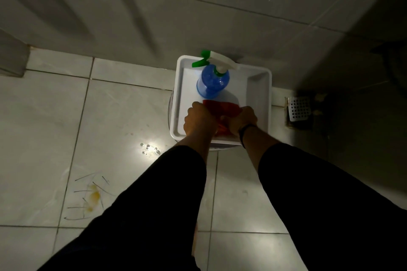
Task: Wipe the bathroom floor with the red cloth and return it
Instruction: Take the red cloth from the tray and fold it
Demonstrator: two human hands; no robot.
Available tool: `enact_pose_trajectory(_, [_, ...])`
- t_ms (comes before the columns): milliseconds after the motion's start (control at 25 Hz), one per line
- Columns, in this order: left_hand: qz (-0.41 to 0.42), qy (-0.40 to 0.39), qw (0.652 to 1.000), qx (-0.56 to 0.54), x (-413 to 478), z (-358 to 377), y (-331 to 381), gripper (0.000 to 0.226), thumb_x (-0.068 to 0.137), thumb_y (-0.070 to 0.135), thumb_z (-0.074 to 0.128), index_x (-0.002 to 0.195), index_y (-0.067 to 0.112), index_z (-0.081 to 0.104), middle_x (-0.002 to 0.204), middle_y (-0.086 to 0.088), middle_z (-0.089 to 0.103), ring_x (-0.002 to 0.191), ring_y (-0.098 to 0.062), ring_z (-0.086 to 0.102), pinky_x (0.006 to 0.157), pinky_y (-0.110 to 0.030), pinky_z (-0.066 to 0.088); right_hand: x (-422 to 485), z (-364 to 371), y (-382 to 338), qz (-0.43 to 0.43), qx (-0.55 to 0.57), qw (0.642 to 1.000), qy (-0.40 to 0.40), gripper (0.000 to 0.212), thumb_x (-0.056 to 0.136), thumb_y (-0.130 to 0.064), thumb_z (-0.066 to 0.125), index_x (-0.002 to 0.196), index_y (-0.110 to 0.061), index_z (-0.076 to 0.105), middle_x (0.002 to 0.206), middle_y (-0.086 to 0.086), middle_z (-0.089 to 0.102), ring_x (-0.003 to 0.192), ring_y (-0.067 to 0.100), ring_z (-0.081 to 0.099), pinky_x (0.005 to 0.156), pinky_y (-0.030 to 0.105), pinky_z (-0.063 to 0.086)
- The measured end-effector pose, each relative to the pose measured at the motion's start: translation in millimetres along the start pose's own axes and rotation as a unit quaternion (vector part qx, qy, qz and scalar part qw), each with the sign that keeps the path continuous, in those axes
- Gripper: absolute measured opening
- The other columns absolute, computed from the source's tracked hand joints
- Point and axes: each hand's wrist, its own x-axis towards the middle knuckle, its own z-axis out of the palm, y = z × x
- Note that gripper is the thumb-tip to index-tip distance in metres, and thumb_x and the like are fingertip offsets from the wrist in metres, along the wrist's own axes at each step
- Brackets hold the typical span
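The red cloth (220,108) lies bunched in a white tray (259,86) that stands raised above the floor by the wall. My left hand (198,120) grips the cloth's left side and my right hand (243,121) grips its right side, both with fingers closed on it. Both hands reach forward in black sleeves; the right wrist wears a dark band. On the light-tiled floor (132,112) at the lower left is a yellow stain (93,197) with dark scribbled lines around it.
A blue spray bottle (212,83) with a white and green trigger head stands in the tray behind the cloth. A white drain grate (299,109) sits in the floor to the right. Small water droplets (149,148) glint left of the tray. Grey tiled wall behind.
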Motion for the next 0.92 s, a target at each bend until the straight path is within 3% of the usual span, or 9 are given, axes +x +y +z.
enact_pose_trajectory(120, [0.018,-0.011,0.999,-0.048,-11.4,-12.8,3.2,0.042,0.103,0.039,0.065,0.136,0.014,0.058,0.128,-0.007,0.070,0.113,-0.026,0.070,0.095,-0.038,0.057,-6.5,-2.5,-1.3,-0.005,0.032,0.999,0.016,0.053,0.093,-0.028,0.085,0.138,-0.006,0.068,0.134,0.017,0.075,0.124,0.034,0.071,0.112,0.043,0.058])
enact_pose_trajectory(240, [0.073,0.014,0.983,-0.166,-42.4,-34.9,4.3,0.037,0.101,0.035,0.066,0.131,0.013,0.059,0.114,0.000,0.068,0.105,-0.022,0.069,0.090,-0.034,0.054,-26.6,-11.0,-4.9,-0.039,0.095,0.994,0.044,0.029,0.095,-0.021,0.081,0.118,-0.005,0.076,0.115,0.014,0.079,0.107,0.032,0.075,0.104,0.050,0.063])
enact_pose_trajectory(400, [0.090,-0.037,0.925,-0.367,-94.4,-85.6,-24.8,0.039,0.100,0.020,0.068,0.136,0.014,0.056,0.120,-0.005,0.073,0.105,-0.022,0.074,0.093,-0.040,0.064,-93.3,-23.3,-6.7,-0.130,0.204,0.970,0.014,0.015,0.093,-0.013,0.079,0.105,-0.014,0.071,0.117,0.016,0.078,0.113,0.038,0.075,0.103,0.057,0.062])
enact_pose_trajectory(440, [0.093,-0.061,0.907,-0.407,-105.0,-100.9,-40.0,0.037,0.098,0.017,0.069,0.134,0.015,0.057,0.117,-0.007,0.075,0.100,-0.021,0.076,0.084,-0.035,0.067,-110.6,-23.9,-5.1,-0.148,0.229,0.962,-0.016,0.020,0.092,-0.009,0.079,0.110,-0.013,0.070,0.118,0.015,0.077,0.116,0.040,0.074,0.103,0.057,0.062])
enact_pose_trajectory(520, [0.095,-0.102,0.881,-0.453,-123.5,-129.0,-77.9,0.033,0.094,0.013,0.071,0.124,0.021,0.062,0.105,-0.003,0.076,0.084,-0.013,0.077,0.064,-0.022,0.062,-141.7,-19.5,0.6,-0.146,0.298,0.933,-0.141,0.056,0.087,-0.004,0.082,0.138,-0.011,0.060,0.130,0.014,0.073,0.124,0.043,0.071,0.103,0.060,0.062])
enact_pose_trajectory(600, [0.086,-0.119,0.868,-0.475,-141.2,-148.2,-116.5,0.031,0.087,0.015,0.075,0.113,0.029,0.066,0.097,0.003,0.077,0.076,-0.008,0.078,0.063,-0.019,0.060,-161.8,-10.9,7.1,-0.107,0.338,0.886,-0.299,0.086,0.082,-0.004,0.081,0.157,-0.025,0.045,0.144,0.015,0.066,0.128,0.044,0.069,0.099,0.062,0.063])
enact_pose_trajectory(680, [0.071,-0.099,0.862,-0.493,-157.8,-158.0,-167.0,0.033,0.080,0.022,0.076,0.110,0.033,0.066,0.096,0.010,0.079,0.083,-0.009,0.079,0.069,-0.020,0.061,-182.6,20.4,8.1,-0.065,0.317,0.836,-0.443,0.087,0.081,-0.002,0.066,0.161,-0.028,0.042,0.151,0.018,0.064,0.130,0.046,0.069,0.094,0.059,0.066])
enact_pose_trajectory(760, [0.055,-0.051,0.862,-0.501,-167.4,-157.9,-217.4,0.036,0.082,0.025,0.076,0.116,0.032,0.065,0.109,0.008,0.078,0.100,-0.014,0.077,0.077,-0.021,0.061,-200.5,62.5,9.2,-0.046,0.249,0.810,-0.529,0.082,0.083,0.002,0.063,0.160,-0.019,0.046,0.154,0.021,0.062,0.135,0.047,0.066,0.102,0.060,0.063])
enact_pose_trajectory(920, [0.019,0.075,0.846,-0.527,-162.9,-140.9,-318.2,0.033,0.097,0.022,0.073,0.121,0.042,0.062,0.122,0.008,0.071,0.116,-0.020,0.070,0.080,-0.017,0.062,-229.5,160.7,6.3,-0.082,0.106,0.817,-0.561,0.047,0.102,-0.016,0.062,0.149,-0.018,0.063,0.144,0.019,0.071,0.128,0.039,0.073,0.102,0.052,0.064])
